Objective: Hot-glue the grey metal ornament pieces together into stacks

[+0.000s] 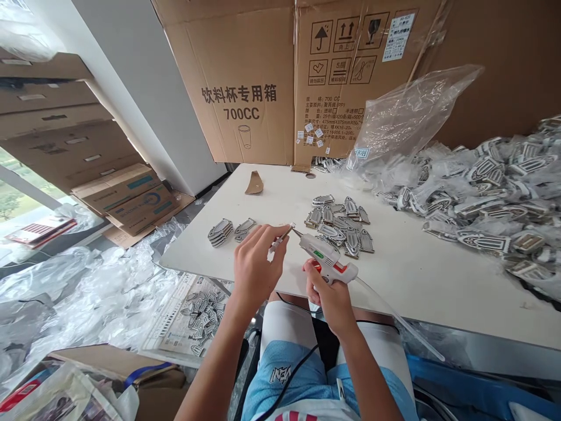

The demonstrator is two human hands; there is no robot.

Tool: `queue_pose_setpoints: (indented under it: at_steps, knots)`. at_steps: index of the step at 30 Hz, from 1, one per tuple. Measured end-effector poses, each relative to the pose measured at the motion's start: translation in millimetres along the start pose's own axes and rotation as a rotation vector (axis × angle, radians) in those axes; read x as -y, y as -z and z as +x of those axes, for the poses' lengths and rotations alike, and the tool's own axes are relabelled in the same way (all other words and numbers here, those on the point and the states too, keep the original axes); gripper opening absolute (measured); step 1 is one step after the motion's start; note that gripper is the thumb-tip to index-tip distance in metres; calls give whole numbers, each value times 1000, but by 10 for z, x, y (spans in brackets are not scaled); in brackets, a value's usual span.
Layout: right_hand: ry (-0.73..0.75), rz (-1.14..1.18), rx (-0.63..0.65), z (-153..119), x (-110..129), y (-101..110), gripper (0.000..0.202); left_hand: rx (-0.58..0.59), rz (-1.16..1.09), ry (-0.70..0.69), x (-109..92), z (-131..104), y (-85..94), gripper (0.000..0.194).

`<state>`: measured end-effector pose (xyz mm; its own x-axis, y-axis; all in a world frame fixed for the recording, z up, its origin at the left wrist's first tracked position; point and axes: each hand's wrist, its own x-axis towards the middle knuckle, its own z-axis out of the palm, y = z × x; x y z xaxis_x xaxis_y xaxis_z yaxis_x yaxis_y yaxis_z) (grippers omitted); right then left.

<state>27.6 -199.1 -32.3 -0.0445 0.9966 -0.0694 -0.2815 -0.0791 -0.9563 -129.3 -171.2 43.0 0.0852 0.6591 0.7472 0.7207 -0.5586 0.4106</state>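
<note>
Behind our white table (407, 275) stands a tall cardboard carton (249, 58), printed 饮料杯专用箱 and 700CC above a drawing of a cup. Its neighbouring face carries umbrella, double-arrow and wineglass symbols, with 向上 and 5层 legible, then smaller lines where we read 700 CC and 聚丙烯 (PP). We cannot make out the fine print on the white sticker (398, 36). Small white labels (310, 140) dot the carton lower down. On the clear plastic bag (403, 117) we can read "Rol", the rest being unclear.

To our left, flatter cartons (131, 196) sit near a window, and crumpled plastic wrap (105, 292) covers much of the floor. A lower surface (164, 327) bears loose metal pieces (204, 316).

On the tabletop, a heap of metal badges (339, 225) lies past our hands, a neat stack (220, 233) rests on the left, and a curved brown scrap (254, 183) sits farther back. A big mound of wrapped badges (491, 193) fills the right side.

Our left hand (258, 260) pinches a small metal piece (280, 238) above the table's near part. Our right hand (326, 292) is closed round a white glue gun (326, 257), index finger at the red trigger, nozzle tip close to that piece.
</note>
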Motion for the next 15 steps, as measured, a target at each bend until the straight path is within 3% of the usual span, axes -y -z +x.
queue_pose_setpoints:
  at_steps: [9, 15]
  knots:
    - [-9, -14, -3, -7, -30, 9, 44, 49, -137, 186, 134, -4, 32, 9]
    - [-7, -17, -5, -21, -56, 2, 40, 0, -232, 344, 133, -5, -2, 9]
